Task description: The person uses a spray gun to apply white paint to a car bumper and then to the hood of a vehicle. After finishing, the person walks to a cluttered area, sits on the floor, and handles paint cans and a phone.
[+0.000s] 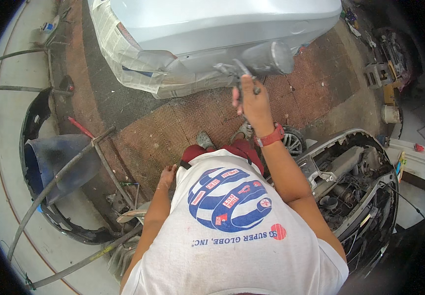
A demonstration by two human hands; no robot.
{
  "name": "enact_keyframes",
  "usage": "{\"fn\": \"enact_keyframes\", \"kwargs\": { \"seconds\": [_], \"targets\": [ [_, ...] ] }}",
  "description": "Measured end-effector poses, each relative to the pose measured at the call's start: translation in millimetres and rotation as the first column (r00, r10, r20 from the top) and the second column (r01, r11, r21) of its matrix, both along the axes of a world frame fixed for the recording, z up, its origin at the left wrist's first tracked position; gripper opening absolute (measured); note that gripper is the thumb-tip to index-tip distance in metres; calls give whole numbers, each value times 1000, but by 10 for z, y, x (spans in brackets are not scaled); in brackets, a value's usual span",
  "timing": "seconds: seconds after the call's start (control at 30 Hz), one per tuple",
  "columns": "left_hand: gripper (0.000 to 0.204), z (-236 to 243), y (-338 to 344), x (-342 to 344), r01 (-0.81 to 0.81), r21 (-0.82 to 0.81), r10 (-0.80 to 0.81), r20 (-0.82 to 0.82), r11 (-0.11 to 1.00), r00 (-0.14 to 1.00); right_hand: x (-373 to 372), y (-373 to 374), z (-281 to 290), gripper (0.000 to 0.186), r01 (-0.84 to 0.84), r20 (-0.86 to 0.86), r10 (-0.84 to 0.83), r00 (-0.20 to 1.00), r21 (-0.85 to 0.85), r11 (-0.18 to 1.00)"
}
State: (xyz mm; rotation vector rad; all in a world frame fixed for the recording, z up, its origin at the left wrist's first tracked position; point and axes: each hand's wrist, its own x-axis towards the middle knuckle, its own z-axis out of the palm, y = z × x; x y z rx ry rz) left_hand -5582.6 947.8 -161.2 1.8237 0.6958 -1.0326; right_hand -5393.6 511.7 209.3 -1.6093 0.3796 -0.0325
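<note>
Right hand: the right hand (pixel 255 101) is raised ahead of the body, fingers wrapped around the handle of a spray gun (pixel 241 73); a red band (pixel 270 136) encircles the wrist.
Spray gun: located at upper centre, before the lower part of a pale silver-blue car body (pixel 212 22); its grey cylindrical cup (pixel 281 56) extends toward picture right; the outline is partly blurred; the gap to the panel cannot be judged.
Left hand: the left hand (pixel 167 174) hangs low beside the thigh, well apart from the gun; its fingers are too indistinct to tell whether they are loose or closed.
Car body: smooth and glossy above; printed newspaper (pixel 119 46) covers its left side and runs along part of the lower edge.
Floor: patterned brown matting (pixel 183 110) beneath the car and around the grey sandals (pixel 204 141).
Left surroundings: bent metal pipes (pixel 57 184) cross in front of a blue drum (pixel 67 157); a dark curved bumper shell (pixel 32 113) arcs around it.
Right surroundings: an exposed engine bay (pixel 350 187); a spoked wheel (pixel 293 141) near the right forearm; a grey hollow block (pixel 377 76) farther off.
</note>
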Motion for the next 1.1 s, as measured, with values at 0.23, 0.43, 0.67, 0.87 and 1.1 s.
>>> {"fn": "enact_keyframes", "kwargs": {
  "seconds": [0.23, 0.43, 0.67, 0.87, 1.1],
  "targets": [
    [66, -149, -17, 118, 83, 48, -82, -23, 995, 996, -197, -470, 106, 59, 329, 48, -326, 944, -111, 938],
    [67, 62, -212, 411, 200, 66, -200, 3, 978, 980, -249, -321, 166, 58, 243, -14, -246, 969, -112, 964],
    [62, 1648, -1577, 1416, 590, -132, -535, 302, 796, 789, 89, 574, 230, 58, 32, -65, -32, 997, -10, 999],
    [63, 1851, -2370, 1599, 894, -263, -621, 647, 363, 443, 463, 957, 427, 54, -144, 50, 147, 988, -58, 988],
    [72, 1444, -2561, 1647, 931, -299, -681, 640, 208, 357, 422, 435, 423, 57, 29, -83, -28, 996, 19, 999]
  ]
}}
